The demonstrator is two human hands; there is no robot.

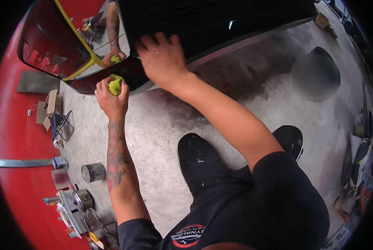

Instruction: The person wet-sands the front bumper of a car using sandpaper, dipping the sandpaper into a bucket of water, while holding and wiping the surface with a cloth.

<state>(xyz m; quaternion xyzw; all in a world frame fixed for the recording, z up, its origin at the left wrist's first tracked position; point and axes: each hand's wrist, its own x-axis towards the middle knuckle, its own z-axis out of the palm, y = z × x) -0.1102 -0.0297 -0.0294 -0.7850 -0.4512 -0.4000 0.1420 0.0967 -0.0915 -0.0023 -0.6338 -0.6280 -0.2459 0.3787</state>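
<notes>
A glossy black car panel (203,25) fills the top of the view, with a mirror-like lamp section (105,31) and a yellow strip (81,39) at its left. My left hand (111,95) is closed around a yellow-green cloth (115,86) at the lower edge of the dark corner below the lamp. The lamp surface reflects the arm and cloth. Spread over the black panel, to the right of the lamp, my right hand (161,60) has its fingers apart and slightly blurred, with nothing held.
On the left are a dark can (93,172), a metal pot (83,200), cardboard boxes (53,104) and a cart (72,214) by a red wall (20,133). At right stand a dark bucket (363,125) and a blurred round shape (315,77).
</notes>
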